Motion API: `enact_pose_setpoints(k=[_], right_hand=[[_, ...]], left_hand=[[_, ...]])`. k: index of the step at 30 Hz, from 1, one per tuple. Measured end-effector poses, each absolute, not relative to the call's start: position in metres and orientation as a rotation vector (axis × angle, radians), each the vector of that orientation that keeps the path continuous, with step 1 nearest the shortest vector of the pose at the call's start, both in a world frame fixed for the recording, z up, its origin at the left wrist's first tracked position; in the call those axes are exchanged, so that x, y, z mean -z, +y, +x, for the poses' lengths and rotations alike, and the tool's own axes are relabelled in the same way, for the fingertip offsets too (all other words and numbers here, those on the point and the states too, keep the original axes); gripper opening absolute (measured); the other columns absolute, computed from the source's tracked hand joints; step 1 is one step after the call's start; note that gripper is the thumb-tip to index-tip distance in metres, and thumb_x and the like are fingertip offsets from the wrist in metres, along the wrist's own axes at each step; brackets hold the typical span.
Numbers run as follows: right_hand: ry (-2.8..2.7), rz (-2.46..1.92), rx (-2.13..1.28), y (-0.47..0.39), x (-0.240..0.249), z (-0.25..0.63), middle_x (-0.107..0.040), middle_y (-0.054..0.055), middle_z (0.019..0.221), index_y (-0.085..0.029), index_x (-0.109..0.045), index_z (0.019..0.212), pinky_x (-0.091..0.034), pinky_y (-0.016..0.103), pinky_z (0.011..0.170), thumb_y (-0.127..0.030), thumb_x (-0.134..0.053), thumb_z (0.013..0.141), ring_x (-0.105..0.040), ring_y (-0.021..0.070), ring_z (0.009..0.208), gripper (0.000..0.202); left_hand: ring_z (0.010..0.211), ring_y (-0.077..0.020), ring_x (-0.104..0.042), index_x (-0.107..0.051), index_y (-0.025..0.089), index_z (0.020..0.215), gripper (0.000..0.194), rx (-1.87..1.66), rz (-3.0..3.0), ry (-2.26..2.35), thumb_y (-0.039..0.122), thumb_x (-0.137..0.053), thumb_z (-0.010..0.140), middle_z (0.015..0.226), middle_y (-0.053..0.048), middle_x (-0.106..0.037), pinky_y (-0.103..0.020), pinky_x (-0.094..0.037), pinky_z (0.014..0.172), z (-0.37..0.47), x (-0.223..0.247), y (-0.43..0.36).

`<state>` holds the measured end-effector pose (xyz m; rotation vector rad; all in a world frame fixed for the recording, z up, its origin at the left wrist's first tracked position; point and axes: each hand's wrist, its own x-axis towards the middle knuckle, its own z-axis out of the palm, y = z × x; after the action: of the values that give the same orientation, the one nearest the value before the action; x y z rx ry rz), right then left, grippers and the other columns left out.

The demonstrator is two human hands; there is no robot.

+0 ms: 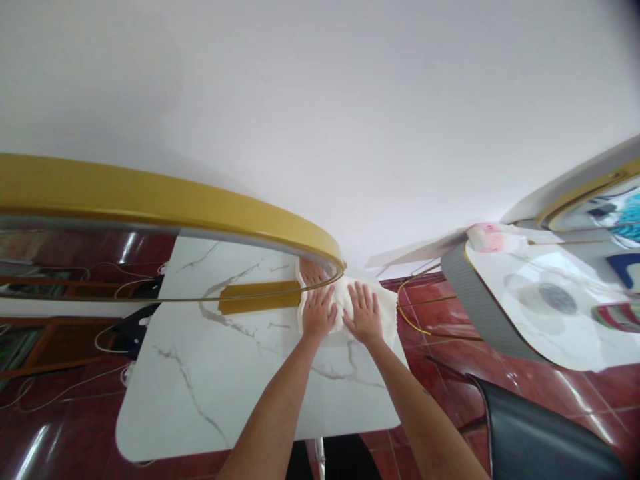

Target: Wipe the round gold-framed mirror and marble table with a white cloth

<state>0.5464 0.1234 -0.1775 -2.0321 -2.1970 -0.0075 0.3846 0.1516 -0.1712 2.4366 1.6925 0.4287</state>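
A white cloth (pixel 387 308) lies spread on the white marbled table (pixel 200 393), at its right end and partly over the edge. My left hand (pixel 319 313) rests on the cloth's left part, palm down with the fingers stretched out. Beside it, my right hand (pixel 365 313) lies flat on the cloth, its fingers apart. Neither hand grips the fabric. The gold-framed mirror (pixel 240 217) stands just left of my hands and reflects part of my left hand and the cloth. A gold base plate (pixel 260 298) sits at the mirror's foot.
On the right are a second marbled table (pixel 520 293) with a pink and white packet (pixel 487 238), and another gold-framed mirror (pixel 550 207). A black chair (pixel 540 427) stands at the lower right. A white wall (pixel 350 120) rises behind the table. Cables (pixel 65 393) trail over the red tiled floor at left.
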Motion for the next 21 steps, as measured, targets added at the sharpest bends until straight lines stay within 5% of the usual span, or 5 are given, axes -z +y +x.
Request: enact_pose_setpoints(k=[10, 21], right_hand=[[-2.205, -2.02, -0.004, 0.076, 0.173, 0.526, -0.011, 0.009, 0.153, -0.017, -0.008, 0.147, -0.009, 0.049, 0.112, -0.057, -0.043, 0.085, -0.008, 0.0286, 0.14, 0.082], [-2.246, -1.864, -0.001, 0.023, 0.167, 0.469, -0.015, 0.01, 0.152, -0.016, -0.009, 0.147, -0.013, 0.054, 0.11, -0.04, -0.044, 0.084, -0.013, 0.0317, 0.139, 0.076]], left_hand=[[0.139, -0.0223, -0.022, -0.028, 0.028, 0.144, 0.055, -0.452, 2.483, 1.667, 0.033, -0.042, 0.091, 0.151, 0.001, -0.027, -0.042, -0.02, 0.113, 0.361, 0.165, 0.106], [0.139, -0.0215, -0.024, -0.022, 0.031, 0.145, 0.059, -0.33, 2.496, 1.716, 0.032, -0.042, 0.09, 0.15, 0.002, -0.029, -0.042, -0.022, 0.112, 0.292, 0.154, 0.04]])
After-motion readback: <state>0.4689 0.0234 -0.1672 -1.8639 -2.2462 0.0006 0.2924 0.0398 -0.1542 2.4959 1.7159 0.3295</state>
